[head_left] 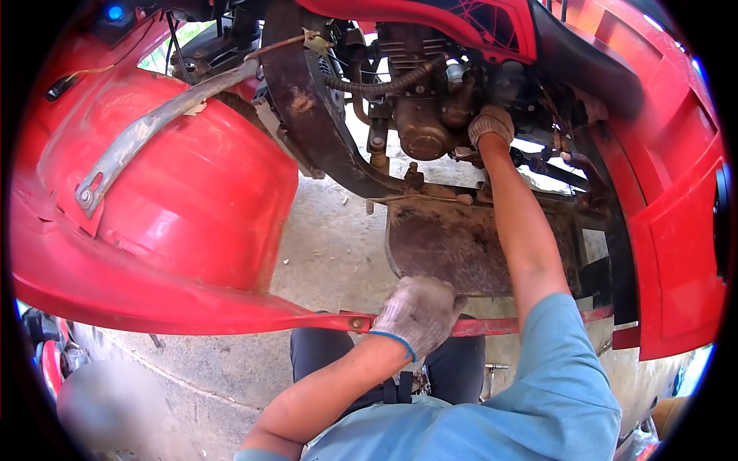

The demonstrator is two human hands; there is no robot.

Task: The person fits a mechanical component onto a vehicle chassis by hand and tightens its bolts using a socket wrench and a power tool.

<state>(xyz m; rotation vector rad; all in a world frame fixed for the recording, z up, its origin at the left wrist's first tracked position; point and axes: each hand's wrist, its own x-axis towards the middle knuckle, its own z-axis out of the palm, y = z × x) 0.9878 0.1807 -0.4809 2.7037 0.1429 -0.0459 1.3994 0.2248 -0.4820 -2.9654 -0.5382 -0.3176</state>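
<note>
My left hand (419, 315), in a dirty white knit glove with a blue cuff edge, is curled over the thin red rail (507, 326) in front of my lap. Its fingertips are turned away from me. With the arm stretched forward, my right hand (492, 125), also gloved, reaches in beside the brown, dusty engine (423, 127). The engine parts and the glove hide its fingers, so what it touches does not show. Between the two hands lies a dirt-covered footboard (453, 242), fixed along the dark frame (323, 131).
A large red fender (184, 177) with a grey metal strap (154, 134) fills the left. Red body panels (684, 253) stand at the right. Beneath is a concrete floor (323, 238); a small metal tool (493, 373) is by my right leg.
</note>
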